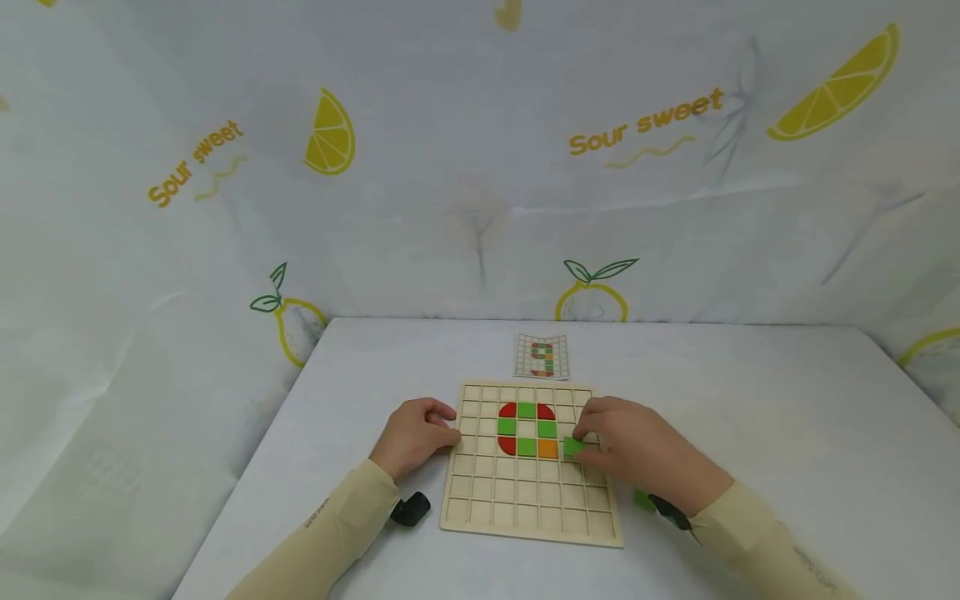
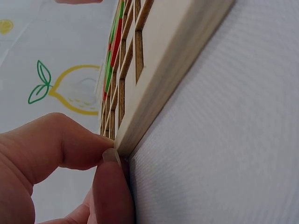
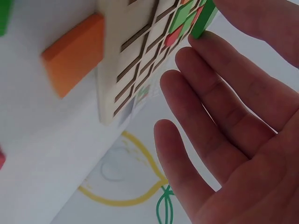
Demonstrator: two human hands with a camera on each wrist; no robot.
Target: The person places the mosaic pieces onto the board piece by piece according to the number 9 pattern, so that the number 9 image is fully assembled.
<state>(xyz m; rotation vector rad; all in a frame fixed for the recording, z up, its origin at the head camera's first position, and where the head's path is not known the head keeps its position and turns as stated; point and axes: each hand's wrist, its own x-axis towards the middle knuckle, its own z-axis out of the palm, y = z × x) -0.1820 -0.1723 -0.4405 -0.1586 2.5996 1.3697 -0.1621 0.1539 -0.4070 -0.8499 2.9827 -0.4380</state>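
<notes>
A pale wooden grid board (image 1: pixel 504 510) lies on the white table. Red quarter-round pieces (image 1: pixel 507 446), green squares (image 1: pixel 527 410) and an orange square (image 1: pixel 548 449) form a ring in its upper cells. My left hand (image 1: pixel 412 435) is at the board's left side, thumb and finger pinching its edge in the left wrist view. Between the thumb and index finger of my right hand (image 1: pixel 636 442) is a green square tile (image 1: pixel 572 447), held over the board just right of the orange square. In the right wrist view that tile (image 3: pixel 203 19) stands tilted at the fingertips, the other fingers extended.
Behind the board lies a small pattern card (image 1: pixel 543 372) with a similar coloured grid. A loose orange tile (image 3: pixel 77 55) rests beside the board's right edge, and a green tile (image 1: pixel 643 500) shows below the right wrist. A lemon-print sheet (image 1: pixel 450 208) hangs behind the table.
</notes>
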